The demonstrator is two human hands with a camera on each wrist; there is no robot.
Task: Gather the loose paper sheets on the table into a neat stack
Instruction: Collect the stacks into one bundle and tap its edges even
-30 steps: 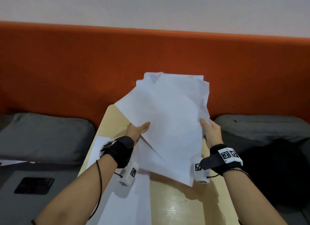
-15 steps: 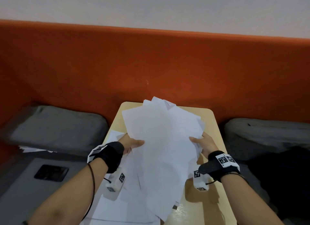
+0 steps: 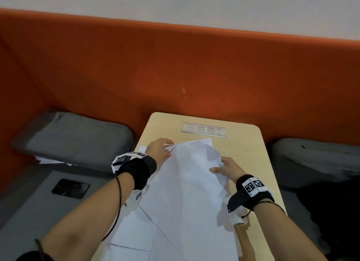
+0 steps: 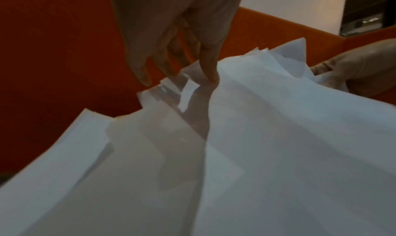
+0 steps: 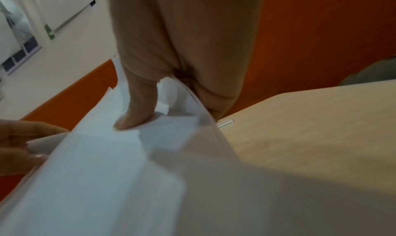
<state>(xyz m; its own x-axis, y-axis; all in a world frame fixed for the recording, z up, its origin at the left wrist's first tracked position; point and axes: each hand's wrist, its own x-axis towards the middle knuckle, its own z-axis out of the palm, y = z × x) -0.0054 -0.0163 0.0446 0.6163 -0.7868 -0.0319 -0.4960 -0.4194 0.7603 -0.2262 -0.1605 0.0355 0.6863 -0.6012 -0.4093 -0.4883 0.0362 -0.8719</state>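
A loose sheaf of white paper sheets (image 3: 187,192) lies fanned along the pale wooden table (image 3: 249,153), its edges uneven. My left hand (image 3: 158,150) is at the sheaf's far left corner. In the left wrist view its fingers (image 4: 210,73) point down fairly straight, with their tips touching the sheet corners (image 4: 186,90). My right hand (image 3: 228,168) holds the right edge: the thumb (image 5: 133,117) presses on top and the fingers go under the lifted, curled edge (image 5: 199,114). More sheets (image 3: 134,233) lie flat beneath at the near left.
An orange padded backrest (image 3: 175,66) rises behind the table. Grey cushions sit at left (image 3: 72,140) and right (image 3: 315,161), with papers (image 3: 44,160) poking out under the left one. A metal plate (image 3: 203,129) is set in the table's far end. A dark flat object (image 3: 70,188) lies at left.
The sheaf, held up in front of the backrest a second ago, has come down onto the table. My left hand has shifted from the sheaf's side to its far left corner.
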